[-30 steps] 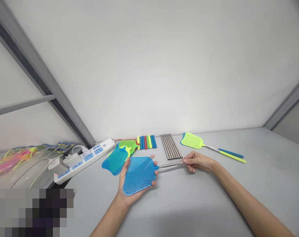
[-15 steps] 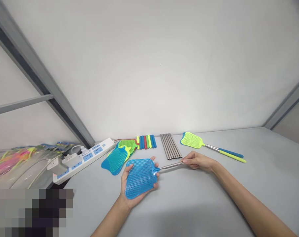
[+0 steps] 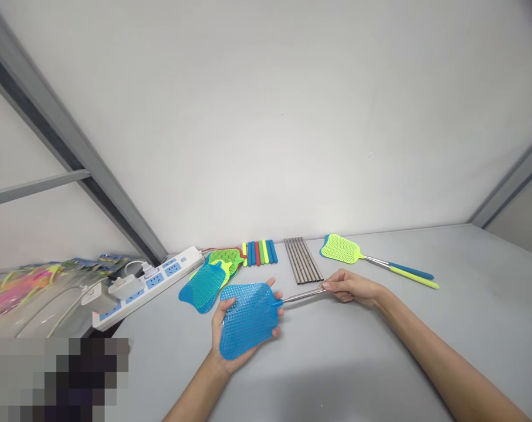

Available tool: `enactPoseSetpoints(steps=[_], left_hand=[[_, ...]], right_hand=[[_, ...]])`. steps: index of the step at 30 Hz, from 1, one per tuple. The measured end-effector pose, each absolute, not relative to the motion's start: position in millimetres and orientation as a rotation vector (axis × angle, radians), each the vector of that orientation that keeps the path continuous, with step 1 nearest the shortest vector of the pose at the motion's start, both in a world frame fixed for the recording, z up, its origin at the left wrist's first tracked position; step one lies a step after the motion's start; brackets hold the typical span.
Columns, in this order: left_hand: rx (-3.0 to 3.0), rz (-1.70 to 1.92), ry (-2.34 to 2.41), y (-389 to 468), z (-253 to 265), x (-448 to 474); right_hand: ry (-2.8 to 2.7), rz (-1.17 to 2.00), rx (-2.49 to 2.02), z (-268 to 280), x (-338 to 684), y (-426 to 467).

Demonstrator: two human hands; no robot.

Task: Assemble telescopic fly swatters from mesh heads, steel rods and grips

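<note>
My left hand [image 3: 224,346] grips a blue fly swatter head [image 3: 249,319] from beneath, its thumb over the near left edge and the fingertips showing past the right side. A thin metal rod [image 3: 303,295] runs from the head's neck to the right. My right hand [image 3: 349,286] pinches the rod's far end between thumb and fingers. Beyond my hands lies a row of metal rods [image 3: 304,261], with several coloured handle grips [image 3: 259,253] to its left. Loose swatter heads [image 3: 204,285] in blue, yellow and green overlap near my left hand.
Two swatters with handles, a yellow one [image 3: 342,249] over a blue one, lie at the right. A white power strip [image 3: 151,284] with plugs and cables stands at the left, beside plastic bags [image 3: 28,287]. A wall [image 3: 292,146] rises behind the grey table [image 3: 358,363].
The blue swatter head has tilted slightly and shifted a little left in my left hand. My right hand stays pinched on the rod, almost unmoved.
</note>
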State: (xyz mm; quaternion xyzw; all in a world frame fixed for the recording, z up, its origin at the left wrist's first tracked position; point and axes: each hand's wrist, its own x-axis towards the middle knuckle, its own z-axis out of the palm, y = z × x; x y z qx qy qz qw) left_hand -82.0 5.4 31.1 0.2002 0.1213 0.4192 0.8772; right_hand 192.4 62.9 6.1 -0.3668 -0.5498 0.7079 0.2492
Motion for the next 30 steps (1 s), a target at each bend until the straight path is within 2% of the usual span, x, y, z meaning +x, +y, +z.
enactPoseSetpoints(steps=[30], left_hand=[[0.293,0.854,0.223,10,39,-86]], right_hand=[[-1.315,1.952,-0.993,7,180,56]])
